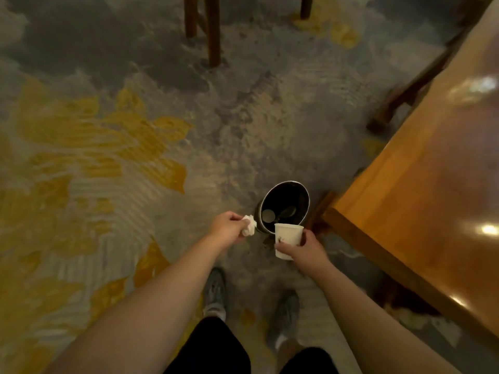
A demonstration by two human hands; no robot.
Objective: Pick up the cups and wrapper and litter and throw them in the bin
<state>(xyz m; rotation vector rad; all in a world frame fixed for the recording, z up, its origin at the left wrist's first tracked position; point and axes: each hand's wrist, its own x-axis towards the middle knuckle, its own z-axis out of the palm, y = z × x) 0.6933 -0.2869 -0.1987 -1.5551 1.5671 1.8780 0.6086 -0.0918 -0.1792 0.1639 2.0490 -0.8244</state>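
A small round black bin (297,193) with a silver rim stands on the carpet by the table corner; something pale and a dark shape lie inside it. My left hand (225,228) pinches a crumpled white wrapper (249,225) just left of the bin's rim. My right hand (306,248) grips a white paper cup (287,237) upright, just in front of the bin's near rim.
A glossy wooden table (432,190) fills the right side, its corner leg (320,211) beside the bin. Chair legs (213,31) stand at the top. My shoes (216,292) rest on the grey and yellow patterned carpet (108,147). Dark debris lies under the table at lower right.
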